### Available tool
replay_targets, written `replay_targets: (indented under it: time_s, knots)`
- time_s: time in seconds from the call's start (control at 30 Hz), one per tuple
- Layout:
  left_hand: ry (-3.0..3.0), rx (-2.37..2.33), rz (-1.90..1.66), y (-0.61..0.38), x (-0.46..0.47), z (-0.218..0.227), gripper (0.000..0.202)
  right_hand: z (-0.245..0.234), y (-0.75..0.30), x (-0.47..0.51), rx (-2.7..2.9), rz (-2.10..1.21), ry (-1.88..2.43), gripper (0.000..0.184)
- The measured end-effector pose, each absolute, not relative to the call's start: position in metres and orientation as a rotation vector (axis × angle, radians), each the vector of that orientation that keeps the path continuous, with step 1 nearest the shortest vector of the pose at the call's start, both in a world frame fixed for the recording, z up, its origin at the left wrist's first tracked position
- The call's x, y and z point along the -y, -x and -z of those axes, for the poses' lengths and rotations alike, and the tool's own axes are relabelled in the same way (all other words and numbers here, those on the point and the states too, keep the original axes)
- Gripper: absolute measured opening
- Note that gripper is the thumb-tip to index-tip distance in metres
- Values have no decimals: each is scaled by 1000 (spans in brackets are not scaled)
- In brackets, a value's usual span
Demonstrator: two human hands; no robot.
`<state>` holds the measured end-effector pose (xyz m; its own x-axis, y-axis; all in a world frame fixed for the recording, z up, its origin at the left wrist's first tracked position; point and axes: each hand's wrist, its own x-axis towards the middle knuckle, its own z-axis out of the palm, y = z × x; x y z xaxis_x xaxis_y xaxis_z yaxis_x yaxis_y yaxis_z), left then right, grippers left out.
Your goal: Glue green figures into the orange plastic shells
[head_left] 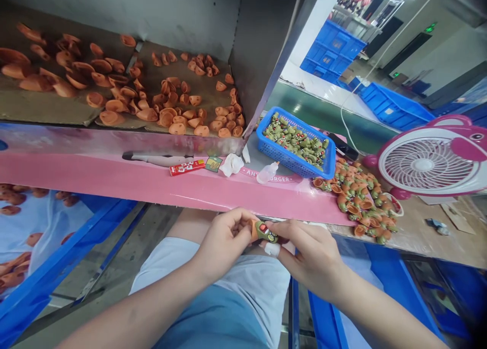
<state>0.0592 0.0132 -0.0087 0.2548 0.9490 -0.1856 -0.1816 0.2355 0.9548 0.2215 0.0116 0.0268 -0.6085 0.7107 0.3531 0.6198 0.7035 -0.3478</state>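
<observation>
Over my lap, my left hand (223, 240) and my right hand (308, 250) meet on a small green and orange toy figure (263, 231). Both hands are closed round it, fingertips pinching its ends. A white bandage wraps one right finger (272, 248). A blue basket (327, 162) holds several green figures. A heap of finished green and orange figures (359, 199) lies on the table beside it. Orange shell pieces (167, 110) are spread on the cardboard shelf (49, 105) above.
A pink ledge (114, 179) carries a red packet (186, 167), crumpled white tissue (231, 164) and a small clear glue bottle (267, 173). A pink and white fan (429, 161) stands at right. Blue crates (391, 108) sit beyond. More orange pieces lie at lower left (15, 202).
</observation>
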Motion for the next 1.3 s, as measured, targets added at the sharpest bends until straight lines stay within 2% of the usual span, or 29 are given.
replay_targets:
  time_s: [0.67,0.83,0.97,1.3]
  knots:
    - [-1148,-941,-938,-58,-11,12,10,-15,-225,-3,2335,-221,1038,22]
    - [-1235,-966,-1045,-49,-8,16,27,-14,-231,-6,2240,-243,1154,21]
    - [-1601,-1023,-1172,-45,2,25,33,-15,-232,-5,2133,-327,1211,16]
    - [-1958,-904,-1212,-54,14,32,54,-12,-230,-3,2016,-446,1216,17]
